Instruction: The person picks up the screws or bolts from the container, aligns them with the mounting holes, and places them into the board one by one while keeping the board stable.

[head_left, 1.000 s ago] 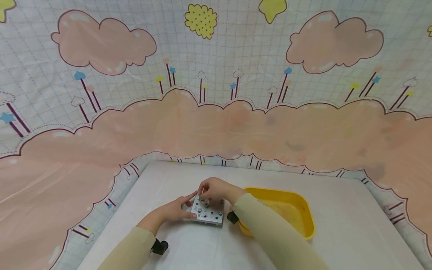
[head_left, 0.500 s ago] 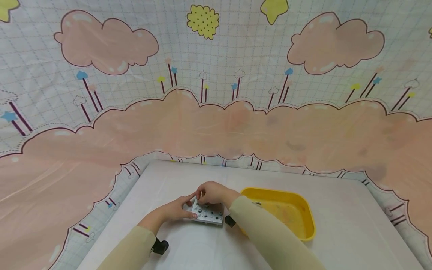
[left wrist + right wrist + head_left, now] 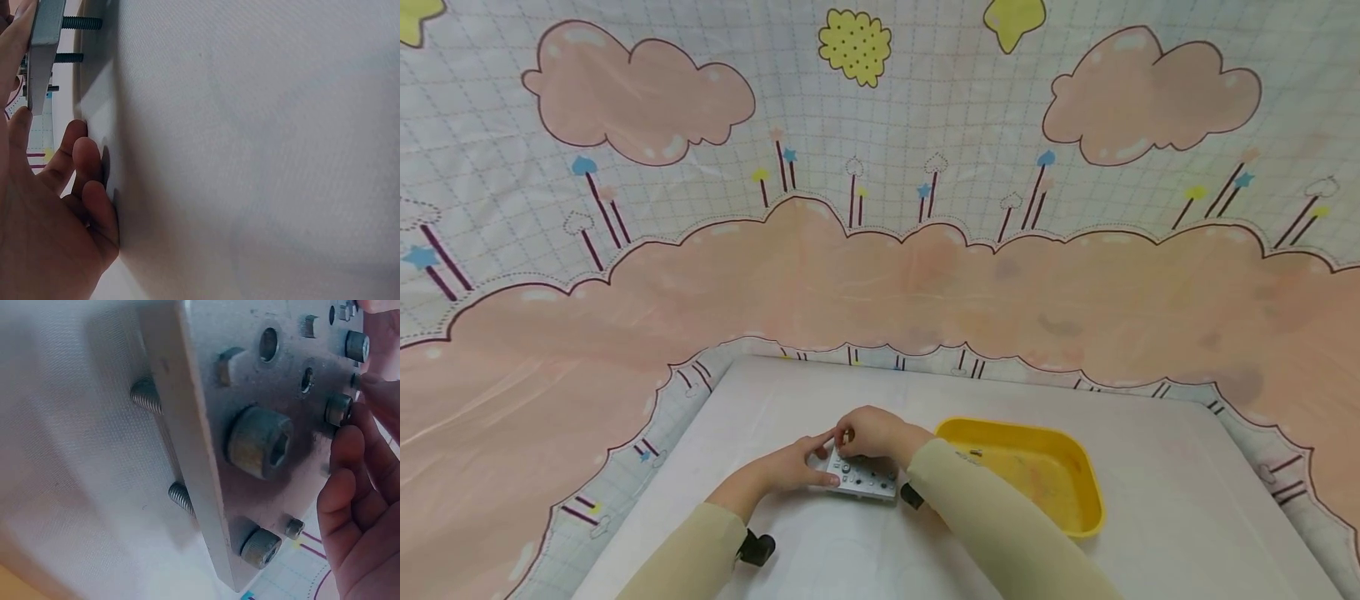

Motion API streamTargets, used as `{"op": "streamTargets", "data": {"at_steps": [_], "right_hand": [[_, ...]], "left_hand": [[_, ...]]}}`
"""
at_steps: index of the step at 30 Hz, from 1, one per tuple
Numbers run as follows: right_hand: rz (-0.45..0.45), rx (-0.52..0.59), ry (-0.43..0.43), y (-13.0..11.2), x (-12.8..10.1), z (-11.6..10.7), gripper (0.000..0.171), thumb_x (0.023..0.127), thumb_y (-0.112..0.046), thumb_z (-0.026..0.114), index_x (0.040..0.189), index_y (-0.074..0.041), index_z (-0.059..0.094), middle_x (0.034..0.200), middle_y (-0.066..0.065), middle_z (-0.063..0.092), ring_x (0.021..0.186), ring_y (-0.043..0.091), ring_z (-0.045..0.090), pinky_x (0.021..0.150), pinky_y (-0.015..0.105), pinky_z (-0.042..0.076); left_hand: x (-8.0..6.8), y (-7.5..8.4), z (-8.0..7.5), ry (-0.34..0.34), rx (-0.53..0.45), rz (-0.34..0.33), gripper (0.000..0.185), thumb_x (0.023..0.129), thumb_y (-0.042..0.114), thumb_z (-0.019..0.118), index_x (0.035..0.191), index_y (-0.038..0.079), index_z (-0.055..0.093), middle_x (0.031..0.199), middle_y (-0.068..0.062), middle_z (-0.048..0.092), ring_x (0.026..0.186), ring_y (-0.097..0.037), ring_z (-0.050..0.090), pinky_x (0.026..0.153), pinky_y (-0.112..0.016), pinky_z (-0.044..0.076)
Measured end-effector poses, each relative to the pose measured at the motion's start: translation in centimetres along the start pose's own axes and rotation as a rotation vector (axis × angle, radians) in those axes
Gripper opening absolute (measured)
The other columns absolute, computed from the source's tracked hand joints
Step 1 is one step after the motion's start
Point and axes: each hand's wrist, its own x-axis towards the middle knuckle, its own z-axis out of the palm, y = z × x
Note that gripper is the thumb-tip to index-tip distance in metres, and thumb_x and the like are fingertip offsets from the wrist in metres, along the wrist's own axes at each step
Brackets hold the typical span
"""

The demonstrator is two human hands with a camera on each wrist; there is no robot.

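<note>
A thick silver metal plate (image 3: 868, 485) with holes and screws of several sizes rests on the white table, raised on threaded ends (image 3: 81, 23) that stick out underneath. My left hand (image 3: 784, 467) steadies its left side, the straight thumb and index finger spread to the near and far corners; the other fingers (image 3: 87, 159) bend loosely by the table. Over the far left part, my right hand (image 3: 874, 435) pinches a small screw (image 3: 355, 380) at the plate with thumb and index finger, partly hidden. Large socket-head screws (image 3: 259, 442) sit in the plate's near part.
Right of the plate stands a yellow tray (image 3: 1096, 508), partly covered by the right forearm, with a few small metal parts (image 3: 976, 452) in it. A printed curtain (image 3: 880, 287) rises behind the white table (image 3: 1150, 467).
My right hand has lowered slightly toward the plate and shifted a little left, covering more of its far side. The left hand has stayed in place. Metal parts in the tray have come into view.
</note>
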Motion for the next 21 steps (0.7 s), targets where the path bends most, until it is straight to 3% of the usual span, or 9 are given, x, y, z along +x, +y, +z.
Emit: {"op": "streamTargets", "data": {"at_steps": [8,21], "right_hand": [[-0.021,0.073,0.003,0.3,-0.8,-0.8,0.008,0.092,-0.023,0.072,0.101,-0.024,0.073,0.084,-0.007,0.06,0.076,0.009,0.055,0.067,0.024,0.046],[-0.057,0.228,0.071,1.3,-2.7,-3.7,0.015,0.093,-0.025,0.071,0.107,-0.022,0.075,0.085,-0.006,0.064,0.076,0.013,0.058,0.066,0.028,0.048]], "left_hand": [[0.1,0.2,0.1,-0.001,0.02,-0.007,0.097,0.078,0.048,0.082,0.157,0.021,0.032,0.127,-0.005,0.053,0.123,-0.029,0.046,0.104,-0.058,0.034],[0.3,0.6,0.1,-0.008,0.048,-0.029,0.098,0.076,0.052,0.081,0.157,0.03,0.03,0.123,-0.003,0.053,0.118,-0.028,0.048,0.102,-0.06,0.035]]}}
